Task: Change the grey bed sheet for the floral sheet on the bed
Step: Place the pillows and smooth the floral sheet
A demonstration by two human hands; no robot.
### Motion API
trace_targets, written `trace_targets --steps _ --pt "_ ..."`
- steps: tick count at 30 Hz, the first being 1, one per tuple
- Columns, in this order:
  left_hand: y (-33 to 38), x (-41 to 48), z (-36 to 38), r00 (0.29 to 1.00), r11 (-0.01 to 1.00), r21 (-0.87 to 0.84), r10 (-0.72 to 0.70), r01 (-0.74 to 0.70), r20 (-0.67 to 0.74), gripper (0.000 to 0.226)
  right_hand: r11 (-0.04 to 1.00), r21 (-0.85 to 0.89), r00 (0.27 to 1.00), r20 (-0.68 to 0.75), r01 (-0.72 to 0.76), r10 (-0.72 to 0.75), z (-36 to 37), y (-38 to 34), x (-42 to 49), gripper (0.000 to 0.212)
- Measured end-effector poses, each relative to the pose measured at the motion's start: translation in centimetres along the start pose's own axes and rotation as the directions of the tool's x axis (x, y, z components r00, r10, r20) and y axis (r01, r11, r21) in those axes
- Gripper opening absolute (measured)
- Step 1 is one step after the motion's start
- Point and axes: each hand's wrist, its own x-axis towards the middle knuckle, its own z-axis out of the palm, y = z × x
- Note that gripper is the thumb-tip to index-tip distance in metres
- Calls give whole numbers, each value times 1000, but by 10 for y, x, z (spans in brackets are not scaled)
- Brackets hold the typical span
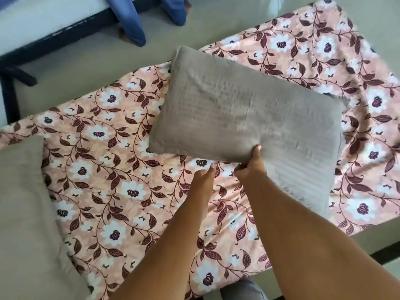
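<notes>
Bedroom, floral sheet (112, 169) spread on bed, pillow (238, 109), second bed frame (54, 37)

The floral sheet (104, 169) has a peach-pink ground with white flowers, dark purple at their centres, and maroon-brown leaves on thin brown vines. The pillow (238, 109) is plain taupe-grey with faint woven stripes; the second pillow (21, 202) is a paler beige-grey. The floor (86, 68) is dull grey-green, the bed frame (65, 32) near black, the trouser legs (129, 20) denim blue.

Bright, even daylight casts only soft shadows, the grey pillow (238, 109) above the right hand (249, 167) is motion-blurred, glare whitens the floor (249, 16) beyond, and edges bow.
</notes>
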Motion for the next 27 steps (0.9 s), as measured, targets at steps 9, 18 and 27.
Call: trace_targets --steps 9,18,27 --pt "31 -34 -44 999 854 -519 20 -38 -41 74 974 -53 907 379 219 -183 7 -12 -126 10" --pt "-7 -90 -213 924 726 -663 -104 -182 -367 77 827 -431 755 656 361 11 -28 44 -244 29" --pt "-96 -203 -355 943 692 -710 -136 -128 -302 82 545 -652 544 752 528 373 74 180 -333 47"
